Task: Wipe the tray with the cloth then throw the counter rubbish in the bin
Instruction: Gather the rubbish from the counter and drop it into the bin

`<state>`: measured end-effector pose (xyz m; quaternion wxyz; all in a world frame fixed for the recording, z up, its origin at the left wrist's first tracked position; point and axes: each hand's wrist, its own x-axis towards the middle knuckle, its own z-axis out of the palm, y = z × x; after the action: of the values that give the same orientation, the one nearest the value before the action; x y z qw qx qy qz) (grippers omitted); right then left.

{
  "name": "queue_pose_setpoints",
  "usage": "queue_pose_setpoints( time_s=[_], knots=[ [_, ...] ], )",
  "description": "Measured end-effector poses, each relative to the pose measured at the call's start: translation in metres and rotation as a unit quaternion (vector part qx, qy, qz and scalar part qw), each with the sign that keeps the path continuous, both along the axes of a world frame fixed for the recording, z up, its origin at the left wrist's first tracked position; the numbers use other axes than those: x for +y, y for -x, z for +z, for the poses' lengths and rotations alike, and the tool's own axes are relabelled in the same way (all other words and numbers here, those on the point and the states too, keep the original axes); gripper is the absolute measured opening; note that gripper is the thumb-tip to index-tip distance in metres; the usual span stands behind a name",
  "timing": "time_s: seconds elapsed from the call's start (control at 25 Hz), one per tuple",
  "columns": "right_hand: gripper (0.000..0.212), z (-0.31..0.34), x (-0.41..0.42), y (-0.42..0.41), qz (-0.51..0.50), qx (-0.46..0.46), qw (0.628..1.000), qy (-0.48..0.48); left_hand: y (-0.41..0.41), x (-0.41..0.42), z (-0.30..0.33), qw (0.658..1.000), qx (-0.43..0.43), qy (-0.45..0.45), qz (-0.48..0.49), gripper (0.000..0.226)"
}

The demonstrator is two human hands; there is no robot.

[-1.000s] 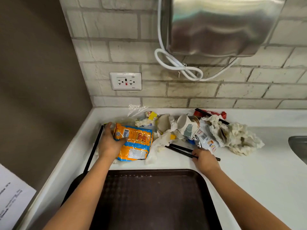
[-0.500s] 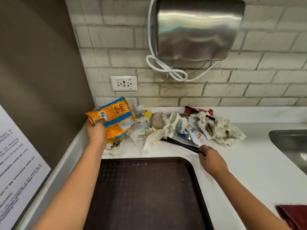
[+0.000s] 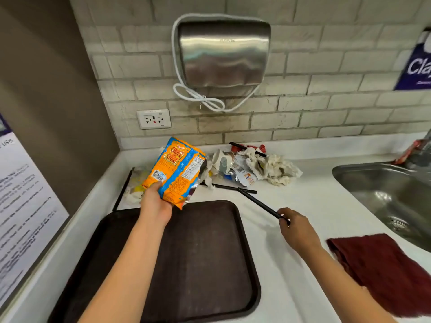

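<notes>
Both hands are already on rubbish, w/ the tray point(image 3: 205, 264) lying empty on the counter point(image 3: 303, 199) btwn the forearms. Left hand point(image 3: 155, 203) grips the orange snack bag point(image 3: 177, 170) by its lower edge, fingers curled round it, bag lifted clear of the counter & standing roughly upright, tilted a bit right, long axis running up from the hand. Right hand point(image 3: 295, 231) pinches the near end of a black straw point(image 3: 258, 202); its long axis runs diagonally away & left, far tip pointing into the rubbish pile point(image 3: 254, 167) at the back wall, lying across or touching a second black straw point(image 3: 229, 188); can't tell which. Pile sits straight ahead of both hands, beyond the tray's far edge; left hand is nearer its left part, right hand nearer the crumpled napkins point(image 3: 277, 170). Cloth point(image 3: 382, 269) lies flat near the counter's front right, just beside the right forearm & by the sink point(image 3: 384, 192), untouched. No bin in view, so which way the load must go can't be told. Prob. the collecting step.
</notes>
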<state>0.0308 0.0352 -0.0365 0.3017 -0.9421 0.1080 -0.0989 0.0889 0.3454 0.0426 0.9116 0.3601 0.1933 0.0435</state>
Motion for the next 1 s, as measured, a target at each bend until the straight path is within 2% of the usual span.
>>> queue_pose_setpoints(
  time_s=[0.28,0.4,0.56,0.68,0.8,0.88,1.0],
  knots=[
    [0.029,-0.002,-0.043,0.126,-0.005,-0.083,0.992,-0.097,0.115,-0.095,-0.003,0.996,-0.004,0.031,-0.087,0.028],
    [0.035,-0.018,-0.072,0.192,-0.027,-0.113,0.981,-0.153,0.179,-0.143,-0.02,0.994,0.011,0.014,-0.105,0.032],
    [0.036,-0.05,-0.102,0.26,-0.032,-0.136,0.975,-0.173,0.252,-0.188,-0.058,0.989,0.019,-0.042,-0.138,0.041],
    [0.042,-0.08,-0.117,0.308,-0.034,-0.117,0.976,-0.182,0.304,-0.211,-0.091,0.985,0.063,-0.051,-0.15,0.05],
    [0.043,-0.113,-0.128,0.347,-0.046,-0.091,0.98,-0.17,0.345,-0.22,-0.13,0.975,0.125,-0.069,-0.168,0.036],
    [0.039,-0.133,-0.131,0.371,-0.06,-0.071,0.988,-0.127,0.361,-0.215,-0.164,0.961,0.181,-0.097,-0.185,0.038],
    [0.043,-0.173,-0.136,0.411,-0.108,0.034,0.991,-0.078,0.381,-0.205,-0.212,0.928,0.266,-0.164,-0.202,0.046]
  ],
)
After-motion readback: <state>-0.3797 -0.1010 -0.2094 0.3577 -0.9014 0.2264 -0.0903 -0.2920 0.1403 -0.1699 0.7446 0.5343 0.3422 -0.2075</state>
